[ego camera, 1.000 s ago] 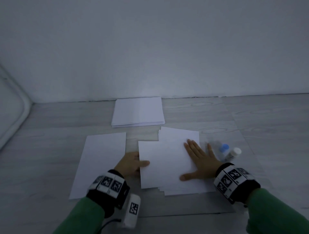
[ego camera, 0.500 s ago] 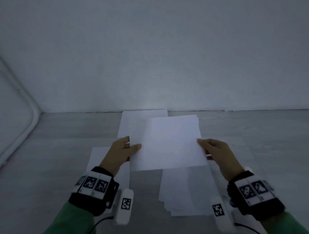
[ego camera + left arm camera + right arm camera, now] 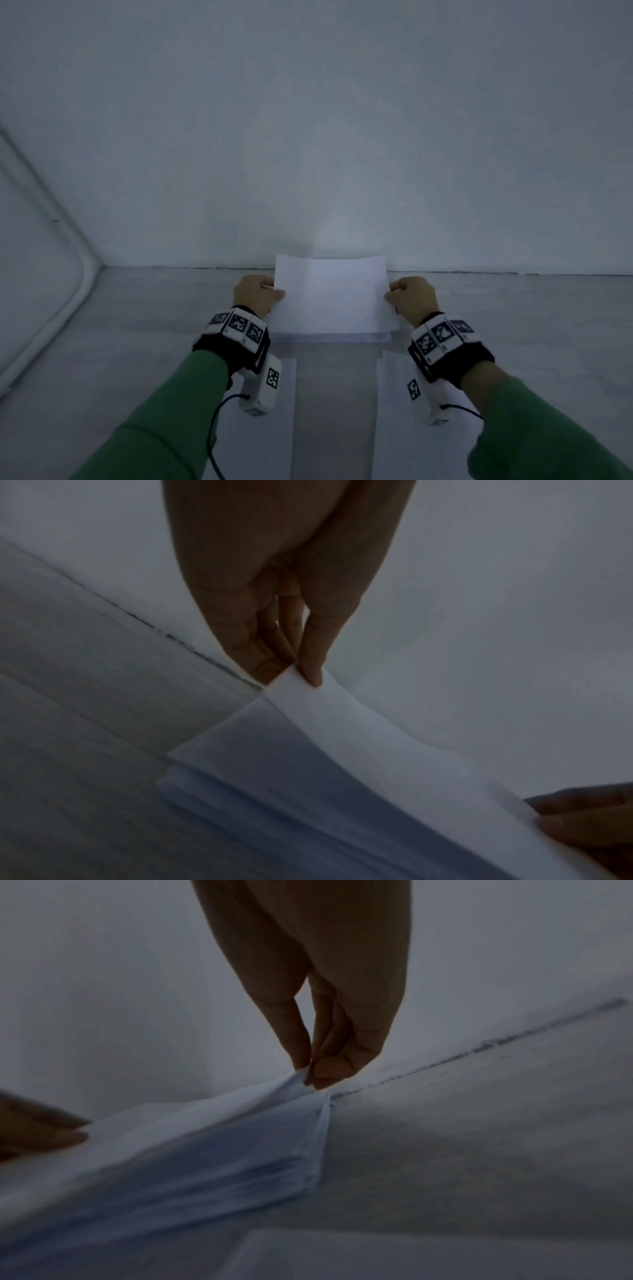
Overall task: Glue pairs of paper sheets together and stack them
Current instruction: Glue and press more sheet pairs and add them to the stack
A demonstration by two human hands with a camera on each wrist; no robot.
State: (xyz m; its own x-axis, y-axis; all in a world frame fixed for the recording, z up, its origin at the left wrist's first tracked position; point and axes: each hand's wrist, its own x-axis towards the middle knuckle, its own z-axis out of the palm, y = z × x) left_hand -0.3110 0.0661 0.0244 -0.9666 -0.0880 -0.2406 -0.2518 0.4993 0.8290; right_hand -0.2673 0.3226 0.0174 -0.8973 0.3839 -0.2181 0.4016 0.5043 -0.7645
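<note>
At centre of the head view, your left hand [image 3: 256, 295] and right hand [image 3: 411, 297] pinch the glued sheet [image 3: 330, 294] by its side edges. You hold it just over the stack [image 3: 334, 337] near the wall, probably so the edges match before release.

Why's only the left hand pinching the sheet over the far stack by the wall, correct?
Not quite: both hands pinch it. The head view shows the left hand and right hand holding opposite edges of the sheet over the far stack.
</note>
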